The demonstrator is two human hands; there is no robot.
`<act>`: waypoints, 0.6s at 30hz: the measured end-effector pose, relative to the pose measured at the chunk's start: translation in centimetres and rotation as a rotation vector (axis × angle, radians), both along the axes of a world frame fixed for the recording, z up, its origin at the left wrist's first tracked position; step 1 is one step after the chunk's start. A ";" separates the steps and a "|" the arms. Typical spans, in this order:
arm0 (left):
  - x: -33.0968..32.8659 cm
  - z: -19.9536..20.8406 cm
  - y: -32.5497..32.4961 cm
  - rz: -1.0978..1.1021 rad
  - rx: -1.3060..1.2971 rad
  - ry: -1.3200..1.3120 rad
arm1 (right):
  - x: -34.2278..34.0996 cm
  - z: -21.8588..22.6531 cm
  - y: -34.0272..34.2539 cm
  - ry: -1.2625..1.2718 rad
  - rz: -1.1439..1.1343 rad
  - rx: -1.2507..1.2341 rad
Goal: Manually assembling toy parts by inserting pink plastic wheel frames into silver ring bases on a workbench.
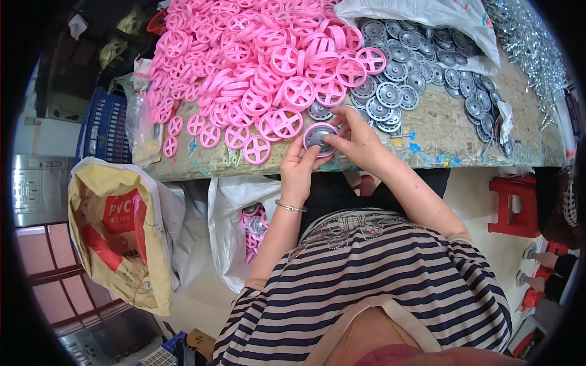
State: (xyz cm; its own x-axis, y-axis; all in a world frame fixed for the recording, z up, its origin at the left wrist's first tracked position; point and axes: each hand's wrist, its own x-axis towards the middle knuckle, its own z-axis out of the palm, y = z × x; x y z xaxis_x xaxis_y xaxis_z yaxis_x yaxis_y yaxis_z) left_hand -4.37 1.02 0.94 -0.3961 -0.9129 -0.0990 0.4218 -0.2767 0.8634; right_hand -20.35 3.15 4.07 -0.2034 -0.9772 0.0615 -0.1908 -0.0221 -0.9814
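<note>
Near the table's front edge, a pink plastic wheel ring [306,141] is held between both hands with a grey disc [315,135] set in it. My left hand [298,168] grips the ring from below, its thumb against the lower rim. My right hand [360,141] closes on the right side, with the thumb pressed on the disc's face and the fingers behind, partly hidden. Just beyond lies a large heap of pink spoked wheels [244,67]. To its right are many loose grey discs [390,94], one [319,111] right behind the held wheel.
A white plastic bag [427,13] covers part of the discs, with silver tinsel [530,49] at the far right. Below the table edge hang an open white sack [227,213] holding pink-and-grey wheels and a yellowish sack [91,210]. A red stool [514,210] stands right.
</note>
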 end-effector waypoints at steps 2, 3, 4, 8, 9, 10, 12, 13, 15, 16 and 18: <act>0.2 0.7 0.4 0.011 -0.040 0.017 | 0.0 0.9 0.2 -0.148 0.135 0.102; 0.3 1.0 0.7 0.021 -0.030 0.027 | 0.0 1.5 0.3 -0.307 0.263 0.196; 0.3 1.3 0.8 0.028 -0.051 0.020 | -0.4 2.7 0.3 -0.225 0.301 0.256; 0.6 1.7 1.5 0.061 -0.078 -0.006 | -0.3 0.8 0.3 -0.206 0.261 0.339; 0.7 1.6 1.7 0.063 -0.084 -0.046 | -0.1 0.4 0.6 -0.203 0.273 0.342; 0.8 1.6 2.3 0.092 -0.101 -0.076 | 0.2 0.2 0.8 -0.192 0.298 0.291; 0.7 2.2 3.0 0.142 -0.089 -0.078 | 0.6 0.2 1.3 -0.171 0.316 0.324; 0.9 2.3 3.4 0.173 -0.076 -0.081 | 1.0 0.3 1.6 -0.171 0.336 0.330; 2.0 1.8 4.0 0.196 -0.106 -0.163 | 1.8 1.1 2.1 -0.189 0.312 0.179; 2.6 2.0 4.3 0.196 -0.268 -0.352 | 1.8 2.0 2.2 -0.072 0.354 0.202; 3.6 2.7 5.2 0.230 -0.432 -0.570 | 2.4 2.7 2.5 -0.066 0.430 0.259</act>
State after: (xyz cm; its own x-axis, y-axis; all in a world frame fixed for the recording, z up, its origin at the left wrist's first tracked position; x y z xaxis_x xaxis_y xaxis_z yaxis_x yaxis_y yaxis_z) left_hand -0.73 6.24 3.63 -0.1848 -0.9706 0.1540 -0.1168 0.1773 0.9772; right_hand -17.98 5.70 6.77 0.2257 -0.9547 -0.1937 -0.1558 0.1609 -0.9746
